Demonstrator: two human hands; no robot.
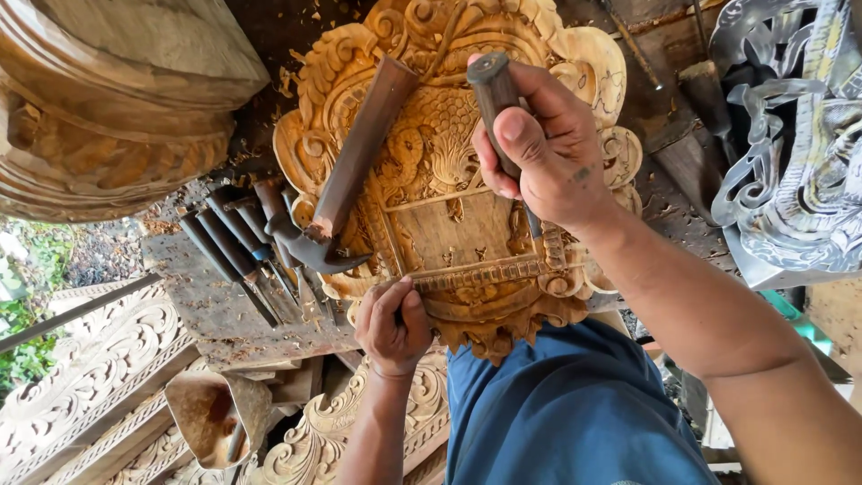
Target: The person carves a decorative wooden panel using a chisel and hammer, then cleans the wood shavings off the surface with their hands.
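Note:
A pale wooden carved panel (449,224) with scrolls and a scale pattern lies on a worn workbench (224,314). My right hand (548,153) grips a dark-handled chisel (492,90). Its blade runs down behind my fingers to the panel's right side. My left hand (392,323) is closed on the panel's near edge, by a ribbed border strip. A hammer (346,180) with a long brown handle rests across the left part of the panel, its dark metal head near the lower left edge.
Several dark-handled chisels (238,247) lie side by side on the bench left of the panel. A large turned wooden piece (108,108) fills the upper left. Carved boards (90,377) lean below. A silver-painted carving (790,153) stands at the right. My blue-clad leg (566,413) is under the panel.

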